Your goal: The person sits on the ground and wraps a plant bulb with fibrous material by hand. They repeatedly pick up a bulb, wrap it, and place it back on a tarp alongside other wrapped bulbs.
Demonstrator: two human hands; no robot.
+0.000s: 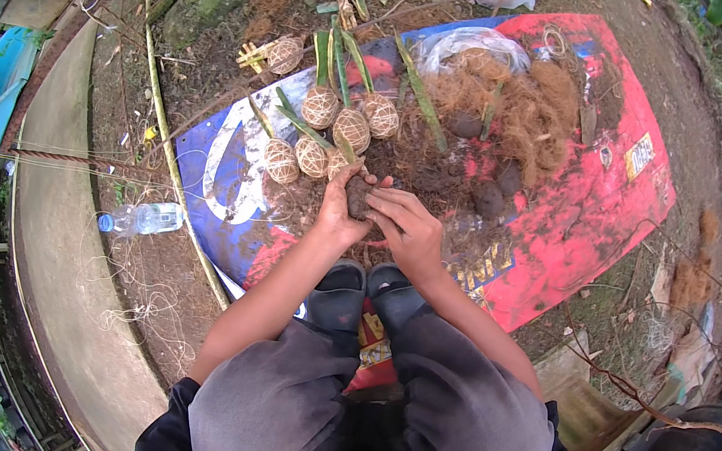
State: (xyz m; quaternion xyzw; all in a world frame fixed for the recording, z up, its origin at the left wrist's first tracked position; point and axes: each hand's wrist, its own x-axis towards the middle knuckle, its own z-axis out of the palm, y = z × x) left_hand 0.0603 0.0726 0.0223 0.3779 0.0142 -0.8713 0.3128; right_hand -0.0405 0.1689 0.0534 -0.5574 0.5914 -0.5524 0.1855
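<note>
A lump of dark soil (358,198) is held between my two hands above the tarp. My left hand (341,207) cups it from the left, and my right hand (406,225) presses its fingers against its right side. Just beyond my hands lie several string-wrapped fibre balls (351,132) with green leaf cuttings (338,61) rising from some of them. Loose brown coconut fibre (538,119) is heaped to the right, with dark soil balls (489,199) near it. Loose soil (422,165) covers the middle of the tarp.
The red and blue printed tarp (583,238) lies on bare ground. A plastic bottle (145,219) rests left of it, near tangled string (145,312) and a long thin pole (158,104). A clear plastic bag (472,43) sits by the fibre. A concrete strip curves along the left.
</note>
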